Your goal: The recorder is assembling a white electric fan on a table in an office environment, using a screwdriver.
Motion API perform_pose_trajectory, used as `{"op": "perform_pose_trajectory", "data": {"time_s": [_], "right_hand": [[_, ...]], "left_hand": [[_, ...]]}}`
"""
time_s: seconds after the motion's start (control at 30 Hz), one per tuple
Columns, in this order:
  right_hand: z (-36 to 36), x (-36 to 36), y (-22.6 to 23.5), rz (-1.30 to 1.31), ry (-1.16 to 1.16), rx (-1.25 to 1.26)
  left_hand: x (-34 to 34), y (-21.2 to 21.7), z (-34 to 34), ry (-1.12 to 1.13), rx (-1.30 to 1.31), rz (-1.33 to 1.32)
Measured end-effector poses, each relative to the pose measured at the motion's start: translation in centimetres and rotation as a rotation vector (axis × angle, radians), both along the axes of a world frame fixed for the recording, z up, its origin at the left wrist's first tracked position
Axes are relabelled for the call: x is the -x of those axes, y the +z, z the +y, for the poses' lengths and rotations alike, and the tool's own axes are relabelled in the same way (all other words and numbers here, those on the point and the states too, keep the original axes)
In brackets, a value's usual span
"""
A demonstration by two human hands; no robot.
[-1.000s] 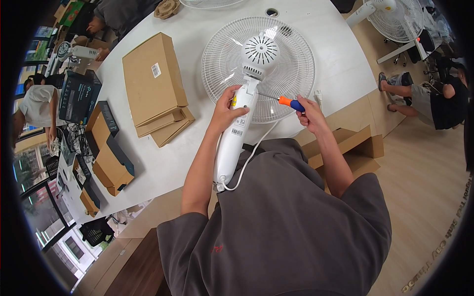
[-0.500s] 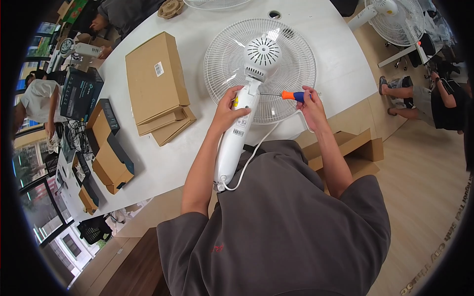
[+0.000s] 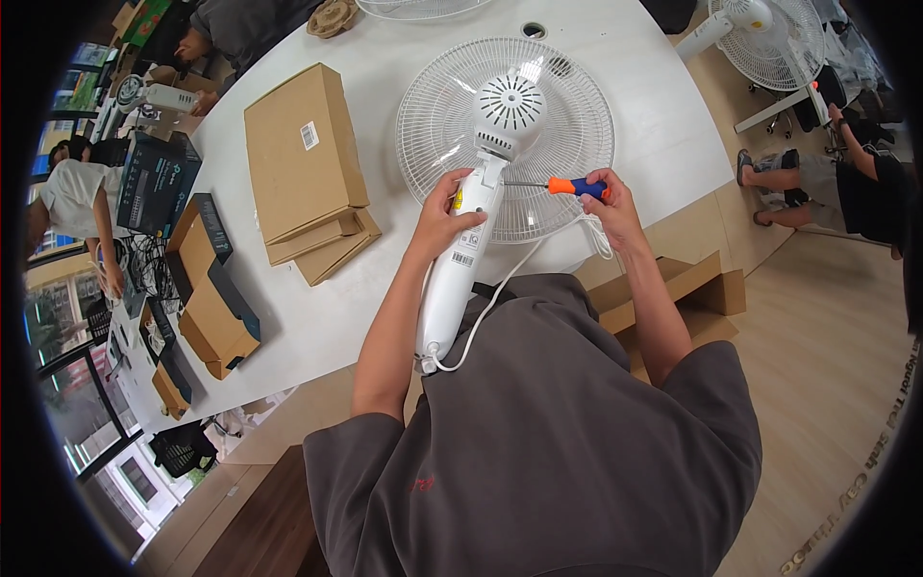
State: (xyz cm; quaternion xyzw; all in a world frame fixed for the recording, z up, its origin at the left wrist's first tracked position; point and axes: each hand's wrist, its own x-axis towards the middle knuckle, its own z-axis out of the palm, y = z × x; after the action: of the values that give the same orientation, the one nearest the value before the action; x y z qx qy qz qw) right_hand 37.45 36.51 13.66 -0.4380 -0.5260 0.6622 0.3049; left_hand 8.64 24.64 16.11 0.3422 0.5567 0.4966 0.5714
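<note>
A white electric fan [image 3: 450, 279] lies with its round wire grille [image 3: 567, 125] on the table and its long body reaching toward me. My left hand [image 3: 448, 213] is closed around the upper body, just below the motor housing [image 3: 511, 104]. In my right hand [image 3: 615, 204] is the blue and orange handle of a screwdriver [image 3: 574, 187]. Its thin shaft points left, and the tip meets the side of the fan's neck joint. Whether the tip sits in a screw is too small to tell. A white power cord [image 3: 490, 310] runs from the body's base toward my right hand.
Brown cardboard boxes [image 3: 298, 159] are stacked on the white table [image 3: 385, 58] left of the fan. Open dark boxes [image 3: 207, 288] and cables lie farther left. Another box [image 3: 707, 288] stands beyond the table's right edge. Other people and another fan [image 3: 769, 38] are around.
My right fingers have shifted on the screwdriver handle, and the wrist has turned slightly. More of the cord's loops shows beneath that hand. My left hand stays on the fan body.
</note>
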Motion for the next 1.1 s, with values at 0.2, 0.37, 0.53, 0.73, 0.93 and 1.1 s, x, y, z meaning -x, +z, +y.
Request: {"op": "perform_pose_trajectory", "data": {"time_s": [0.2,0.37,0.53,0.73,0.93,1.1], "right_hand": [[-0.2,0.9,0.5,0.041,-0.127,0.222],[0.0,0.7,2.8,-0.333,0.001,0.453],[0.2,0.4,1.5,-0.276,0.022,0.328],[0.2,0.6,0.2,0.028,-0.066,0.017],[0.5,1.6,0.5,0.149,-0.179,0.082],[0.9,1.1,2.9,-0.056,-0.142,0.450]], "left_hand": [[0.1,0.0,0.1,-0.007,-0.003,0.006],[0.1,-0.1,0.0,-0.002,-0.003,-0.004],[0.0,0.0,0.0,-0.002,0.007,-0.009],[0.1,-0.2,0.0,-0.001,0.001,-0.014],[-0.1,0.2,0.0,0.002,0.010,-0.006],[0.1,0.0,0.0,0.004,0.009,0.000]]}}
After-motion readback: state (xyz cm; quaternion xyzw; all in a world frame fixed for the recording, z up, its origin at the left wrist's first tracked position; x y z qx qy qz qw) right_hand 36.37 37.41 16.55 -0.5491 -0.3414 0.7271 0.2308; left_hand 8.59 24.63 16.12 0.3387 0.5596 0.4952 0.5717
